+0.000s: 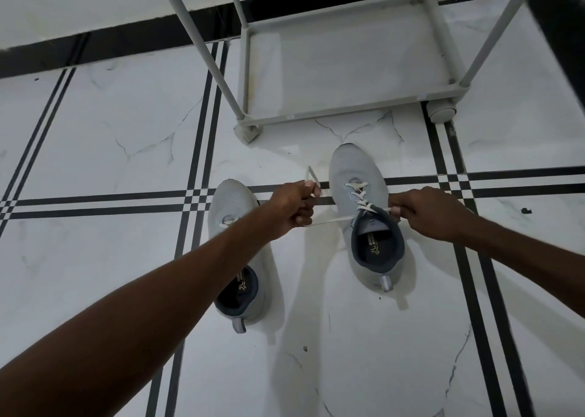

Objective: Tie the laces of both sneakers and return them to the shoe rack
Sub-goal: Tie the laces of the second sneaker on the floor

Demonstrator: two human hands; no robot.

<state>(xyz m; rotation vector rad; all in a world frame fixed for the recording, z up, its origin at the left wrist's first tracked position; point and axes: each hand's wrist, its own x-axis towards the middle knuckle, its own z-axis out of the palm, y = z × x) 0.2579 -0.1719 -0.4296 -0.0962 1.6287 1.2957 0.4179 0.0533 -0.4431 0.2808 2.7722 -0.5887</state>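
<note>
Two light grey sneakers with dark blue linings stand on the tiled floor, toes pointing away from me. The right sneaker (357, 176) has white laces (329, 221) drawn out to both sides. My left hand (292, 206) is closed on one lace end, which loops up past its fingers. On the other side of the shoe, my right hand (427, 211) pinches the other lace end beside the top eyelets. The left sneaker (232, 201) lies partly under my left forearm, so its laces are mostly hidden.
A pale grey shoe rack (348, 108) on small castors stands just beyond the sneakers, its bottom shelf bare. The floor is white marble tile with black stripe lines. A dark skirting runs along the far wall. A small black speck lies on the floor at the right (525, 211).
</note>
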